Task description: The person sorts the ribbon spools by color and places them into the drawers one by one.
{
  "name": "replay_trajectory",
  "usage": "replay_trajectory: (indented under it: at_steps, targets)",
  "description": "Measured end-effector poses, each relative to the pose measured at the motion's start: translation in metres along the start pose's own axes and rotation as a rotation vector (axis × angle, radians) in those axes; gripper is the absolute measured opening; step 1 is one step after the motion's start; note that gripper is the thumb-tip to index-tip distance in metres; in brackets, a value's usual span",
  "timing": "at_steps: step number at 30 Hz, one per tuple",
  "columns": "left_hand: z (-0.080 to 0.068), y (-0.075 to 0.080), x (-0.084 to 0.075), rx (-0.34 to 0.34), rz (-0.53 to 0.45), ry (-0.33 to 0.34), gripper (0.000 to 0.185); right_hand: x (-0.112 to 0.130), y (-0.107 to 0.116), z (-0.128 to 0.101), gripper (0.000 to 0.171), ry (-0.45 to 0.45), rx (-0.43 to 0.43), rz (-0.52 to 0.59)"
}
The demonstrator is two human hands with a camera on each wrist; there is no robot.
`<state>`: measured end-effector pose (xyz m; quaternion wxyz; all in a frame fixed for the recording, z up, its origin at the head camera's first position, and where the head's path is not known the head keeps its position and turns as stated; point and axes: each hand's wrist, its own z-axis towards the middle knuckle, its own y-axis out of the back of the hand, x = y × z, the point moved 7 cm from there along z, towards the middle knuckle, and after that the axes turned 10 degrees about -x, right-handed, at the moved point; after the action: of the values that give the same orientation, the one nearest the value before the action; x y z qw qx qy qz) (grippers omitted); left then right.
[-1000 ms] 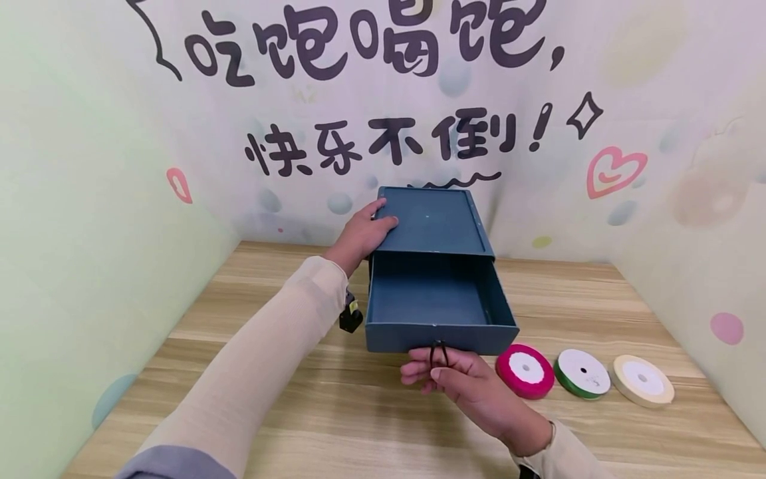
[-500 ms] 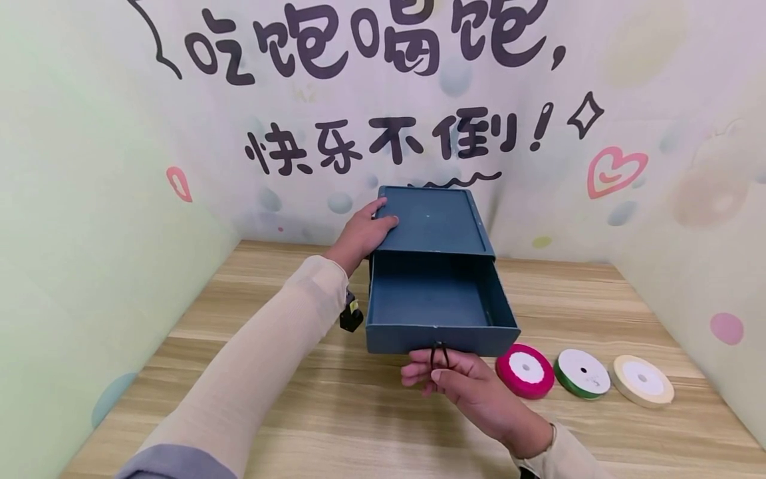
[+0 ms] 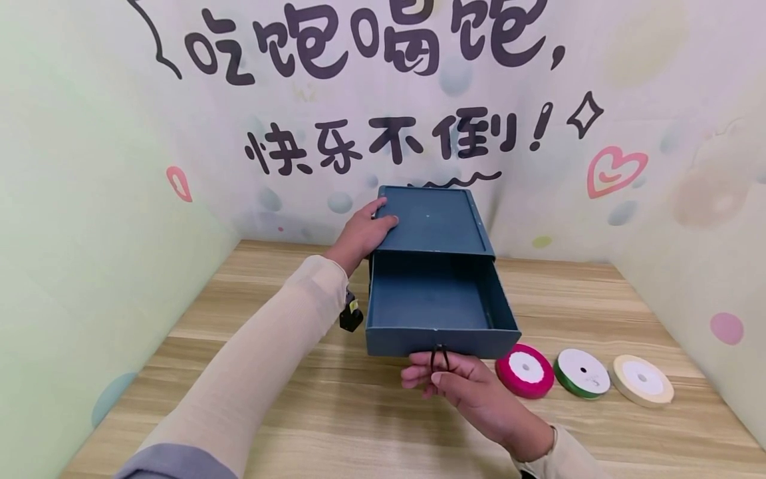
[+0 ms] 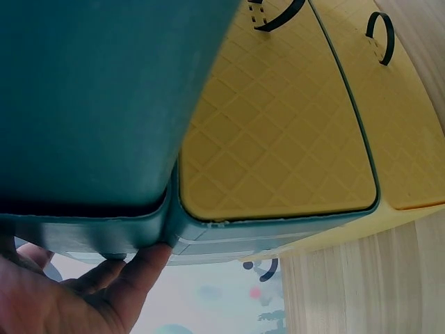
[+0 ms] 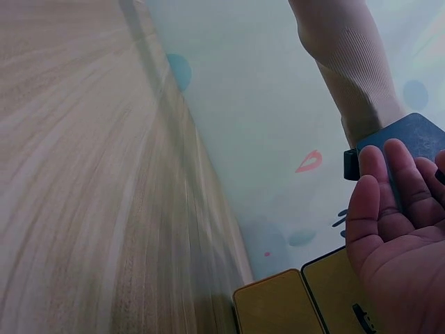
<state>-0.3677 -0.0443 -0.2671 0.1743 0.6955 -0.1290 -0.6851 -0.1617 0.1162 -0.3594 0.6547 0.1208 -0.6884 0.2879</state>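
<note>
The left hand (image 3: 362, 234) grips the upper left edge of the blue box (image 3: 429, 221), thumb lying on the lid and the other fingers curled round the side; in the left wrist view its fingertips (image 4: 149, 259) press the box's lower corner. The drawer (image 3: 437, 306) stands pulled out toward the person, its inside bare and its front wall just beyond the right hand (image 3: 463, 386). That hand pinches the small dark loop (image 3: 439, 357) on the drawer front between thumb and forefinger, the remaining fingers loosely curled under it.

Right of those fingers, the pink ribbon spool (image 3: 524, 370) lies flat, almost touching the drawer's front right corner and the knuckles. Past it sit the green spool (image 3: 582, 374) and the cream spool (image 3: 643, 380), in a row and close together. Left of the drawer, below the left wrist, is a small black object (image 3: 350, 318) near the drawer's side.

Nearer than the right fingers, the wooden table (image 3: 335, 412) runs open to its near edge; left of the left forearm it is also open up to the pale green wall (image 3: 90, 219). Behind the box a printed backdrop (image 3: 383, 93) with dark characters closes the far side, and a wall (image 3: 706, 219) with a pink dot closes the right.
</note>
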Motion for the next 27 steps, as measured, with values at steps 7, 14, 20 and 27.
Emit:
replay_trajectory:
  at_steps: [7, 14, 20, 27]
  targets:
    - [-0.0012, -0.0004, -0.0008, 0.006, -0.008, -0.002, 0.06, 0.0001, 0.0002, -0.0026, 0.036, -0.016, -0.002, 0.009]
    - [-0.0008, -0.0003, -0.0008, 0.007, -0.01, -0.001, 0.06, -0.0002, -0.0002, -0.0034, 0.036, -0.017, -0.005, 0.019]
    - [-0.0001, -0.0004, -0.0007, 0.001, -0.001, -0.002, 0.059, -0.0011, -0.0005, -0.0046, 0.036, -0.022, -0.01, 0.026]
    - [0.0006, -0.0006, 0.0003, -0.002, 0.004, 0.001, 0.06, -0.0021, -0.0006, -0.0062, 0.036, -0.015, -0.013, 0.024]
